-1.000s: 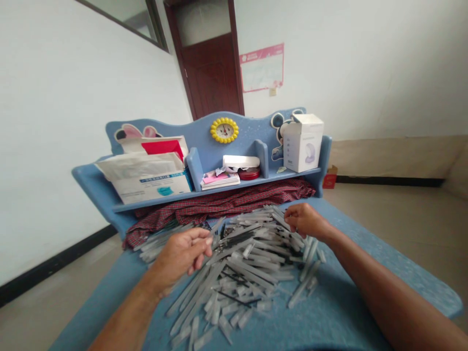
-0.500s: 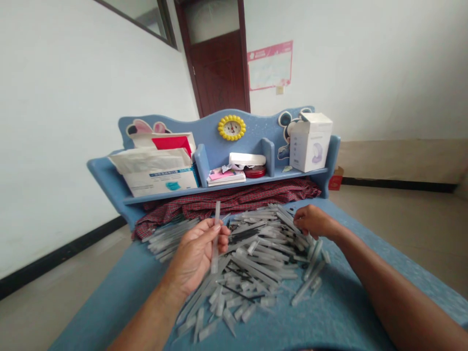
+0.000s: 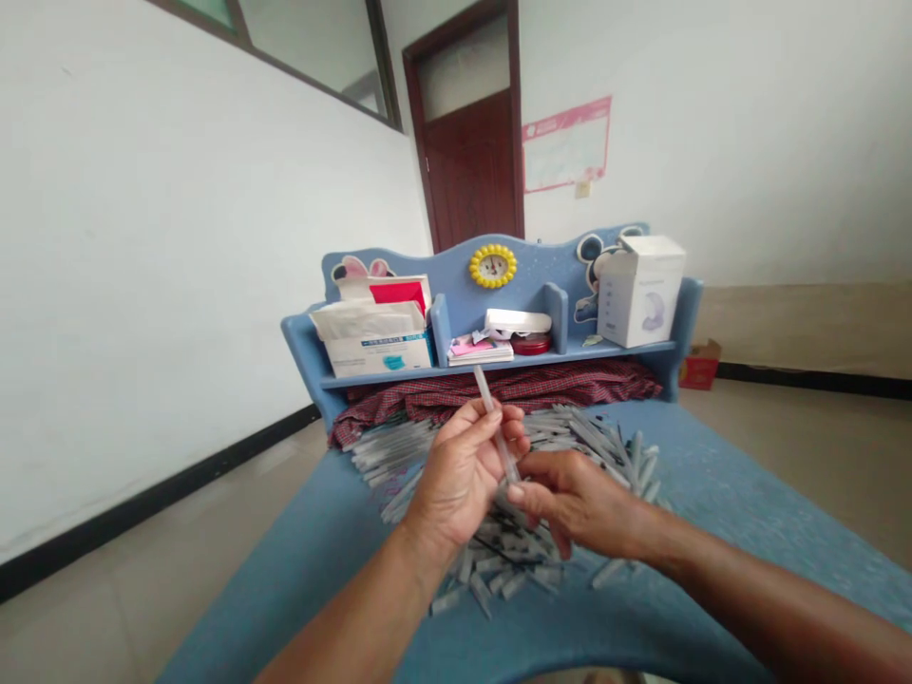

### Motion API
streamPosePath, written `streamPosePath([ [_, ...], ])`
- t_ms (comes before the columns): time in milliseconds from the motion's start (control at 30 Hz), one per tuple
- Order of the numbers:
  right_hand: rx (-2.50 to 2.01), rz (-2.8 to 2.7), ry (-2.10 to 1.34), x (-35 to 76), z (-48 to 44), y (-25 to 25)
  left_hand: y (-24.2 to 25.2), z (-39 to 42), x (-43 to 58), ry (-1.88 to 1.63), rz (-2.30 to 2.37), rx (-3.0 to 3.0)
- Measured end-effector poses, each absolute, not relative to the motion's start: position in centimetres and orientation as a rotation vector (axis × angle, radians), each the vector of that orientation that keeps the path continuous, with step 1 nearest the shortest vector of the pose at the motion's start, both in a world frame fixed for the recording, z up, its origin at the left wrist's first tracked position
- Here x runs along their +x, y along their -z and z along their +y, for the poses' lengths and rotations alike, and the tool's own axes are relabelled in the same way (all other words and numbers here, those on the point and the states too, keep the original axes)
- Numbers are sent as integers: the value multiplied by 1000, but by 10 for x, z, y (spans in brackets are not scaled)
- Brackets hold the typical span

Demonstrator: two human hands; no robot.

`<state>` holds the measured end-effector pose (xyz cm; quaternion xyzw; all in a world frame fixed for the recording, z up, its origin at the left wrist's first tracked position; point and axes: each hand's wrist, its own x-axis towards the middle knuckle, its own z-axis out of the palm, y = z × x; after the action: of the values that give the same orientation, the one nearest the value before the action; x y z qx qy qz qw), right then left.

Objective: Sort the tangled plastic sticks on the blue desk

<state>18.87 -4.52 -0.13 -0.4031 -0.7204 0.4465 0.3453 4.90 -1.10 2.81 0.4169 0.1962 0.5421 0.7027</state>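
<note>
My left hand (image 3: 463, 465) is closed around a translucent pen barrel (image 3: 484, 388), which slants with its upper end away from me. At the barrel's lower end, the thumb and fingers of my right hand (image 3: 570, 503) are pinched together. Whatever small piece sits in that pinch is hidden by the fingers. Beneath both hands spreads a heap of loose pen parts (image 3: 499, 581), with frosted barrels, short caps and thin black pieces mixed together. A row of frosted barrels (image 3: 390, 451) lies side by side left of the heap.
Behind the heap, a checked cloth (image 3: 598, 380) is bunched under the blue desk's shelf (image 3: 613, 352). On the shelf stand a mask box (image 3: 377, 351), papers with a red round tin (image 3: 531, 344), and a white box (image 3: 637, 294). A yellow clock (image 3: 492, 267) hangs above.
My right hand has come from the heap's right side to the barrel's lower end. The barrel in my left hand now tilts the other way. The camera view has turned left.
</note>
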Motion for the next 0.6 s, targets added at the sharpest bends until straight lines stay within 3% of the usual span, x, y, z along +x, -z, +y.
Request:
streamPosePath([
  [200, -1013, -1541, -1324, 153, -45, 6, -32, -10, 63, -1279, 435, 829],
  [333, -1034, -1439, -1454, 136, -52, 9, -46, 11, 58, -1429, 689, 1016],
  [533, -1152, -1826, -1091, 163, -74, 29, -70, 49, 11, -1649, 944, 1309],
  [567, -1221, -1817, -991, 177, -70, 30, -65, 52, 7, -1606, 995, 1399],
  [600, -1430, -1810, -670, 191, -63, 29, -59, 53, 5, -1538, 1048, 1501],
])
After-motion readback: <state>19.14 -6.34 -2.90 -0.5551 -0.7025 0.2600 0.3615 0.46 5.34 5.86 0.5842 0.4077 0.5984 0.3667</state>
